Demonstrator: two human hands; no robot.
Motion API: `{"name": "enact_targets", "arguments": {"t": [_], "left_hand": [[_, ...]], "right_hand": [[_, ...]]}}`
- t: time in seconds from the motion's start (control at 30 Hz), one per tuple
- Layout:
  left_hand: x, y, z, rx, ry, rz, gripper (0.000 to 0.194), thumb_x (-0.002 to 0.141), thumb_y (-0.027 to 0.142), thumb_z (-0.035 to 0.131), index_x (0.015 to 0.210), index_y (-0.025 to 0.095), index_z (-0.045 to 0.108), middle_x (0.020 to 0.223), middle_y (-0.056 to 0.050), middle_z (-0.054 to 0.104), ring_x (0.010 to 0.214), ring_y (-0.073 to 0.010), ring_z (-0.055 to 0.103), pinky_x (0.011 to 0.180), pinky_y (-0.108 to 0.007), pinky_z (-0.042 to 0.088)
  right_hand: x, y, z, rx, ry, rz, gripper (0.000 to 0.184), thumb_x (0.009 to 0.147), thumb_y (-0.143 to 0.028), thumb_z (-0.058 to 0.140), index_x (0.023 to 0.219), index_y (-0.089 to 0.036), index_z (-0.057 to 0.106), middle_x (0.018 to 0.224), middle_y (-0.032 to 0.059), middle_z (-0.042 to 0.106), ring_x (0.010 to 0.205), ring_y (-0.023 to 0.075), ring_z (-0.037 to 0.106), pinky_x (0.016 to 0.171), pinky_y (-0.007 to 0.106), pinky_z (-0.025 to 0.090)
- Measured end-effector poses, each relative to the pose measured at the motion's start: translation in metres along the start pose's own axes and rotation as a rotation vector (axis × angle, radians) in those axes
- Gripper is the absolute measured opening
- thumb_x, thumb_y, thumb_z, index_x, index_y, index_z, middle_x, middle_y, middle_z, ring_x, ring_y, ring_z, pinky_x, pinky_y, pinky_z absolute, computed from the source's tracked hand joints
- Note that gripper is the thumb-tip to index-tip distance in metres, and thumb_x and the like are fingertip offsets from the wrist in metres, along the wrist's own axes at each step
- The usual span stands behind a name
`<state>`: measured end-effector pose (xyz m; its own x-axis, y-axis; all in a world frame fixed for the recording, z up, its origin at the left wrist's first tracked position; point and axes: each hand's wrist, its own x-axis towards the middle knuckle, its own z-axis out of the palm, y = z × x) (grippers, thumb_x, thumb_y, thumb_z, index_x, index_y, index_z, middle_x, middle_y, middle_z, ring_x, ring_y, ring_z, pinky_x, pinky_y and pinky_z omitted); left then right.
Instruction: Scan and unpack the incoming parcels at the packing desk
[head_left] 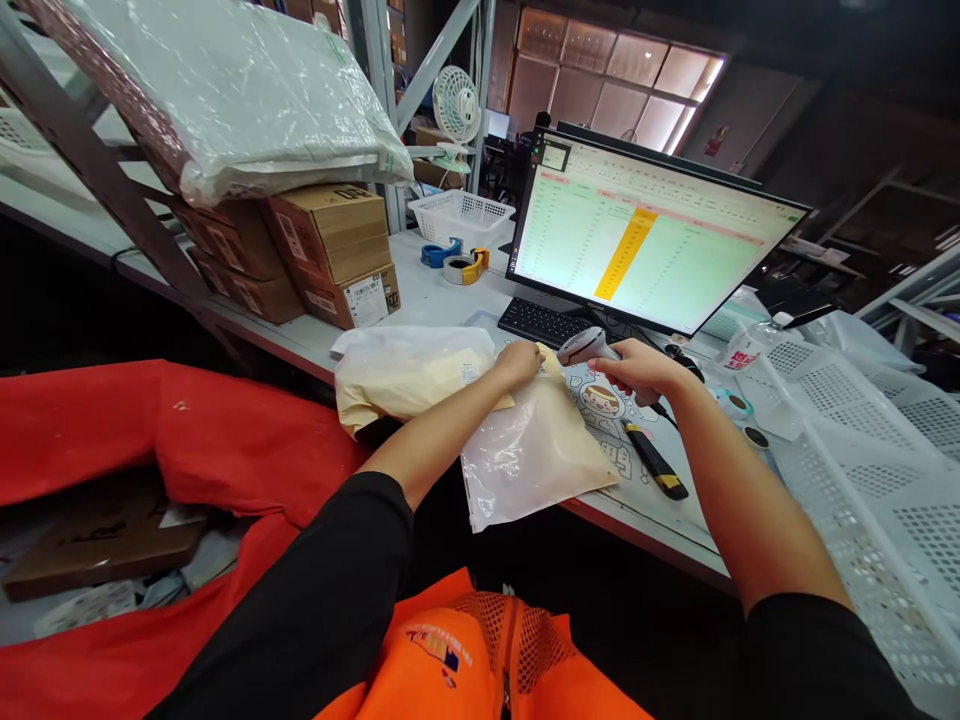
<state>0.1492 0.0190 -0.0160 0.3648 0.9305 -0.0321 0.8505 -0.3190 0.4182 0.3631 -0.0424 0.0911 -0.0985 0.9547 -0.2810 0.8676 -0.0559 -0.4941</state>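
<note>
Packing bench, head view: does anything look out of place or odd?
The large plastic-wrapped parcel sits tilted, overhanging the cartons below it, and looks liable to slide. The white mesh crate at right also looks odd, lying tipped on its side against the bench.

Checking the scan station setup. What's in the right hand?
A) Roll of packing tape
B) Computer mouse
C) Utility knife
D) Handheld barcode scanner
D. The right hand grips a handheld barcode scanner by its handle, while the yellow-and-black utility knife lies on the desk mat.
</note>
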Motion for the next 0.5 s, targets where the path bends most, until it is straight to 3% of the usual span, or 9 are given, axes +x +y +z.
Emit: {"name": "enact_targets", "arguments": {"t": [0.1, 0.23, 0.5], "left_hand": [[0.003, -0.009, 0.013, -0.003, 0.028, 0.0, 0.041, 0.102, 0.048, 0.054, 0.125, 0.021, 0.075, 0.134, -0.013, 0.073, 0.124, -0.0305, 0.067, 0.102, -0.037, 0.052], [0.004, -0.016, 0.031, 0.014, 0.024, 0.016, 0.051, 0.102, 0.056, 0.052, 0.135, 0.021, 0.068, 0.145, -0.014, 0.066, 0.133, -0.0318, 0.062, 0.109, -0.038, 0.048], [0.016, -0.009, 0.027, 0.09, -0.046, 0.012, 0.057, 0.099, 0.053, 0.054, 0.144, 0.018, 0.062, 0.146, -0.017, 0.064, 0.136, -0.0362, 0.058, 0.116, -0.045, 0.042]], "right_hand": [[0.002, 0.003, 0.0, -0.014, 0.0, -0.012, 0.03, 0.099, -0.041, 0.066, 0.081, -0.02, 0.056, 0.065, 0.0013, 0.062, 0.05, 0.0118, 0.055, 0.043, 0.025, 0.043], [0.011, 0.007, 0.001, -0.035, -0.029, -0.029, 0.032, 0.099, -0.043, 0.067, 0.079, -0.02, 0.055, 0.065, 0.0019, 0.062, 0.051, 0.0119, 0.056, 0.043, 0.024, 0.043], [0.032, -0.004, -0.004, -0.075, -0.068, 0.018, 0.037, 0.096, -0.049, 0.073, 0.08, -0.02, 0.057, 0.07, 0.0044, 0.065, 0.052, 0.0124, 0.057, 0.044, 0.025, 0.045]]}}
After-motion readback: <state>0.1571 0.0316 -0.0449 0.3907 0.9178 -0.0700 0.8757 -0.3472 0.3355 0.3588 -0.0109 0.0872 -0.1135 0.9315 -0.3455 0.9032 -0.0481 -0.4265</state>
